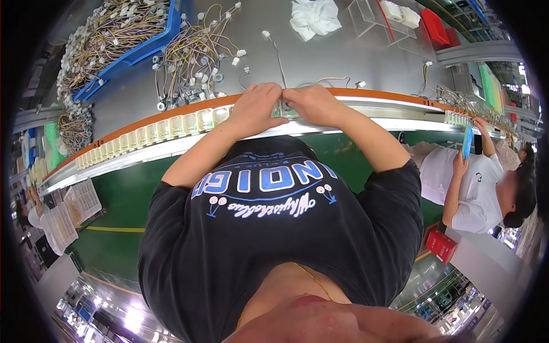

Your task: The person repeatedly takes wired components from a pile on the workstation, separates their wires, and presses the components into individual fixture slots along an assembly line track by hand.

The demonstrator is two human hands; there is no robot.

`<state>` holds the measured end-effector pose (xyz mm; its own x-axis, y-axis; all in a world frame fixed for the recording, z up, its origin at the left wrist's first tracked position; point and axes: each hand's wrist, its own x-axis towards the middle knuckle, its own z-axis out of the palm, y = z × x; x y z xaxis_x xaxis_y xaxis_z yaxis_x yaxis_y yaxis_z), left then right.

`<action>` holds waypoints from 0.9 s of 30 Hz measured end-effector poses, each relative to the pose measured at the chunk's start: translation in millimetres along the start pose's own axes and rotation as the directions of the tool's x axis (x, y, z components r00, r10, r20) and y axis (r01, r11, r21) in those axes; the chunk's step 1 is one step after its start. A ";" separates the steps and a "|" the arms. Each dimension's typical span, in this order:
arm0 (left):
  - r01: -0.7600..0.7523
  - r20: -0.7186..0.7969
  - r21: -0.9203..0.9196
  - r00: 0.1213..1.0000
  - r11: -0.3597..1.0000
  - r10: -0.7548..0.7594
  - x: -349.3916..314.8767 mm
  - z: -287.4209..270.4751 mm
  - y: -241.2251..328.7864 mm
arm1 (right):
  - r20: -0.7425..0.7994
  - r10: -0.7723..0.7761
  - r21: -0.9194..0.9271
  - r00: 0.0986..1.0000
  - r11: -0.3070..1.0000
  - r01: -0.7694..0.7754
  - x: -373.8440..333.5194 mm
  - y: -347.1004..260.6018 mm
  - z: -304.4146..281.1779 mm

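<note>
Both of my hands meet at the orange-edged rail in front of my chest. My left hand is closed, its fingers curled over the edge beside a small pale plastic housing; what its fingertips grip is hidden. Close against it, my right hand pinches the lower end of a thin grey wire. That wire runs away over the metal table to a white connector. A row of pale, box-shaped housings lines the rail to the left of my hands.
Bundled wires with white connectors fill a blue tray at far left; a loose wire pile lies beside it. Crumpled white tissue, a clear rack and red bins stand farther back. A co-worker is at right.
</note>
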<state>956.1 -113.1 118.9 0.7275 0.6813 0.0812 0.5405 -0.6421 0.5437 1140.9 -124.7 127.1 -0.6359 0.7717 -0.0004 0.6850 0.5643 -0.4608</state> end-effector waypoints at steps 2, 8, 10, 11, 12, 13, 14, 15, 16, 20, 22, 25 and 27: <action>0.001 -0.009 0.015 1.000 1.000 -0.001 0.2 -0.6 0.4 | -0.029 -0.018 0.022 0.999 1.000 0.018 -0.3 0.2 1.4; 0.010 0.015 0.027 1.000 1.000 -0.010 0.9 1.2 -0.1 | -0.108 -0.155 -0.056 0.982 0.987 0.150 0.0 -1.6 7.0; 0.019 0.001 0.032 1.000 0.999 -0.019 0.2 3.3 -0.9 | -0.140 -0.127 -0.079 0.982 0.990 0.117 -0.4 -3.0 8.2; -0.022 -0.048 0.027 0.999 0.999 0.024 -0.1 4.0 -1.5 | -0.150 -0.129 -0.079 0.980 0.990 0.118 -0.7 -3.9 8.4; -0.075 -0.090 0.023 0.993 0.997 0.076 -0.6 4.5 -2.3 | -0.128 -0.106 -0.089 0.986 0.992 0.095 -1.0 -4.9 8.6; -0.062 -0.101 0.029 0.993 0.998 0.064 -1.1 4.6 -3.1 | -0.075 -0.052 -0.102 0.996 0.994 0.045 -1.2 -6.3 8.9; -0.053 -0.075 0.031 0.996 0.998 0.055 -1.3 4.4 -3.9 | -0.109 -0.085 -0.100 0.990 0.992 0.074 -1.0 -7.7 8.9; -0.041 -0.025 0.028 0.999 0.999 0.041 -1.6 4.2 -4.4 | -0.111 -0.066 -0.092 0.992 0.994 0.056 -1.1 -9.1 8.7; -0.047 -0.052 0.031 0.997 0.998 0.048 -1.0 4.0 -4.8 | -0.083 -0.013 -0.092 0.996 0.996 0.005 -0.4 -10.0 8.3; 0.065 -0.031 -0.025 0.997 0.998 -0.066 2.2 5.4 -0.9 | -0.073 -0.012 -0.061 0.997 0.998 0.007 4.0 -7.9 2.3; 0.135 -0.012 0.001 0.991 0.991 -0.135 4.9 7.4 2.4 | 0.017 -0.021 0.130 1.000 0.991 0.018 8.3 5.3 -5.7; 0.129 -0.091 0.035 0.988 0.991 -0.125 6.3 11.0 6.6 | -0.252 0.169 0.050 0.953 0.986 -0.162 6.1 41.0 -16.9; 0.139 -0.094 0.029 0.986 0.990 -0.136 7.6 11.9 7.5 | -0.302 0.247 -0.131 0.921 0.946 -0.297 12.5 77.8 -23.0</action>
<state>970.7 -116.9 113.7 0.6045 0.7921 0.0847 0.6484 -0.5510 0.5253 1194.4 -64.4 111.7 -0.3090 0.9386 0.1533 0.8833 0.3430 -0.3194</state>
